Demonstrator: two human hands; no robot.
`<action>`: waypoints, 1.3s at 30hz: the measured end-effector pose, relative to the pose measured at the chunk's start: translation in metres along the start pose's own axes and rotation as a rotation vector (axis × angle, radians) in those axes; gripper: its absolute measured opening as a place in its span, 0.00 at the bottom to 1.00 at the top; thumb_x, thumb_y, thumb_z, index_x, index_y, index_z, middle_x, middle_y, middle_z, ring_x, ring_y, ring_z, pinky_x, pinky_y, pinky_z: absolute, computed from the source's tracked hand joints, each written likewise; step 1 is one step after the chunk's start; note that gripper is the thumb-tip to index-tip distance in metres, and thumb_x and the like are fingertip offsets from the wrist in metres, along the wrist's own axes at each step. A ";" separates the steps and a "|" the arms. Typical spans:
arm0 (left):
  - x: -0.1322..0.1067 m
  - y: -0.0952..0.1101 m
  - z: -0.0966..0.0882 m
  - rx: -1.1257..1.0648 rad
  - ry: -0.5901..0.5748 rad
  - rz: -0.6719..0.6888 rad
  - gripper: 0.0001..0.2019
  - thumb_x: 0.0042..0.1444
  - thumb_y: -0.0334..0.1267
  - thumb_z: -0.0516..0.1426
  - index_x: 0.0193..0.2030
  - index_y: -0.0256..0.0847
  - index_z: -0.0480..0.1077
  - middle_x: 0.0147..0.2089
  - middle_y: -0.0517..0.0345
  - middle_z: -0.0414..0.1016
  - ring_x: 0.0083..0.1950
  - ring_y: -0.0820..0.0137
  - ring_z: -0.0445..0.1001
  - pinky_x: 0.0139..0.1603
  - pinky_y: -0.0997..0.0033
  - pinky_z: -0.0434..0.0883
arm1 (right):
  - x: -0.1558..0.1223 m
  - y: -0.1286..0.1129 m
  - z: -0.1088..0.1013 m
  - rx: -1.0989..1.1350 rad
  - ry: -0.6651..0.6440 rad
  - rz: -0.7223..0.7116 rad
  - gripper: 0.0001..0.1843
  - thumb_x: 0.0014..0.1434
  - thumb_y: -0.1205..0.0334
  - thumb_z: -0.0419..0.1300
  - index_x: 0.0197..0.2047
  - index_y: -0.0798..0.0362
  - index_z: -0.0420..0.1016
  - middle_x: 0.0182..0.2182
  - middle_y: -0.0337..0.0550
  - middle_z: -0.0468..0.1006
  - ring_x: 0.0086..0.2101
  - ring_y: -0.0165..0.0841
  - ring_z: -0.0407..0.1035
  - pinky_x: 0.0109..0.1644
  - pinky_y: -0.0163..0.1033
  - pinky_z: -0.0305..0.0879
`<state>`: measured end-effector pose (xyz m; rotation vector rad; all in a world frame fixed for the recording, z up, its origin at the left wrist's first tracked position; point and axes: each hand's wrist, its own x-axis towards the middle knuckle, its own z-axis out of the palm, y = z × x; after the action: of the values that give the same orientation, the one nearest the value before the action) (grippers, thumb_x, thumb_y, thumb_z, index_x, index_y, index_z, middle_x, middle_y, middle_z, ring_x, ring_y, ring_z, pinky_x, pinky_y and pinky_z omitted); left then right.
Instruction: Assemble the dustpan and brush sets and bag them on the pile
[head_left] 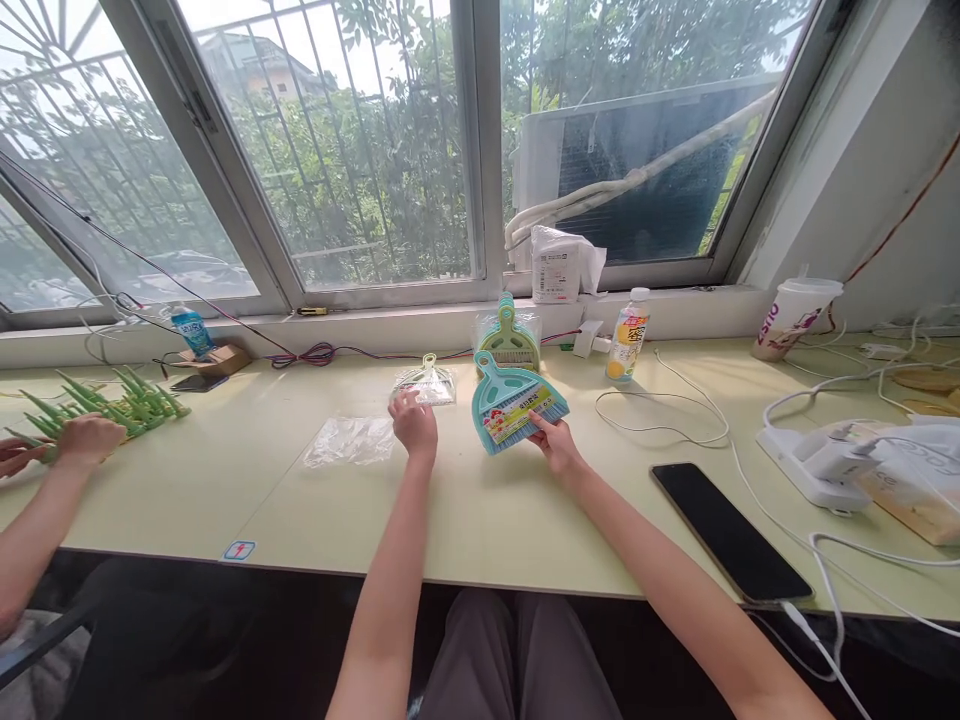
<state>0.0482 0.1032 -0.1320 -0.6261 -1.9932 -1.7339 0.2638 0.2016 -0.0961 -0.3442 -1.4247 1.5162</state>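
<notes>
My right hand (pixel 556 444) grips the lower right edge of a teal dustpan and brush set (pixel 519 405), tilted above the table, with a printed label across its bristles. My left hand (pixel 414 425) is held with its fingers loosely bent and apart at the near left edge of a pale dustpan and brush set (pixel 427 384) in clear plastic. Whether the fingers touch the plastic I cannot tell. Just left of that hand lies a crumpled clear plastic bag (pixel 351 441). Behind the teal set, a green dustpan set (pixel 509 335) in clear wrapping leans at the window ledge, partly hidden.
A phone (pixel 730 528) on a charging cable lies right of my right arm, near a white power strip (pixel 814 465). Farther back stand a drink bottle (pixel 628 335) and a lidded cup (pixel 795 318). At left, another person's hand (pixel 88 440) touches green plastic plant stems (pixel 127 402).
</notes>
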 end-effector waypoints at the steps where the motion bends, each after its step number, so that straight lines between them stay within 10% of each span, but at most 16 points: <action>1: 0.005 -0.010 -0.001 0.120 0.048 -0.014 0.21 0.55 0.31 0.49 0.57 0.38 0.64 0.61 0.39 0.62 0.63 0.52 0.57 0.55 0.50 0.63 | 0.001 0.000 -0.002 0.002 0.013 -0.002 0.15 0.48 0.62 0.67 0.40 0.55 0.73 0.38 0.44 0.80 0.36 0.35 0.76 0.43 0.41 0.76; 8: 0.022 -0.042 -0.008 0.353 -0.154 -0.110 0.17 0.52 0.21 0.47 0.45 0.33 0.71 0.43 0.34 0.72 0.51 0.49 0.70 0.53 0.48 0.59 | 0.008 -0.002 -0.011 0.026 0.091 -0.026 0.14 0.48 0.64 0.68 0.39 0.54 0.72 0.37 0.42 0.80 0.37 0.36 0.76 0.44 0.41 0.77; 13: 0.009 -0.017 -0.018 -0.040 0.131 0.208 0.28 0.55 0.21 0.39 0.56 0.42 0.67 0.48 0.44 0.74 0.55 0.60 0.68 0.61 0.55 0.54 | 0.012 -0.001 -0.014 0.044 0.151 -0.042 0.15 0.47 0.64 0.68 0.39 0.53 0.72 0.39 0.41 0.80 0.39 0.36 0.76 0.44 0.41 0.77; 19: -0.011 0.004 0.005 -0.280 -0.070 0.577 0.27 0.46 0.18 0.44 0.40 0.50 0.76 0.40 0.56 0.77 0.58 0.62 0.65 0.68 0.53 0.38 | 0.017 -0.001 -0.018 0.056 0.173 -0.054 0.15 0.47 0.63 0.68 0.39 0.54 0.73 0.39 0.42 0.80 0.40 0.36 0.76 0.45 0.40 0.76; 23: -0.008 -0.002 0.019 -0.231 -0.204 0.482 0.19 0.41 0.19 0.49 0.23 0.48 0.73 0.26 0.56 0.73 0.49 0.58 0.70 0.68 0.51 0.34 | 0.018 -0.001 -0.018 0.047 0.168 -0.046 0.15 0.46 0.63 0.68 0.38 0.54 0.73 0.40 0.43 0.80 0.39 0.35 0.76 0.44 0.39 0.77; 31: -0.013 -0.004 0.031 0.113 -0.270 0.497 0.11 0.51 0.35 0.56 0.42 0.42 0.74 0.52 0.44 0.71 0.55 0.52 0.65 0.63 0.47 0.47 | 0.015 -0.004 -0.016 -0.042 0.082 0.013 0.13 0.50 0.66 0.66 0.41 0.55 0.73 0.39 0.44 0.80 0.37 0.35 0.76 0.41 0.40 0.77; 39: 0.000 -0.013 0.024 0.298 -0.320 0.423 0.08 0.53 0.29 0.53 0.31 0.40 0.73 0.39 0.45 0.73 0.48 0.54 0.69 0.53 0.54 0.56 | 0.015 -0.007 -0.015 -0.191 -0.153 0.147 0.17 0.48 0.67 0.67 0.43 0.57 0.74 0.40 0.49 0.80 0.37 0.38 0.77 0.40 0.42 0.76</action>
<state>0.0399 0.1257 -0.1458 -1.1738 -2.0739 -1.1167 0.2710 0.2210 -0.0876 -0.4663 -1.7032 1.5541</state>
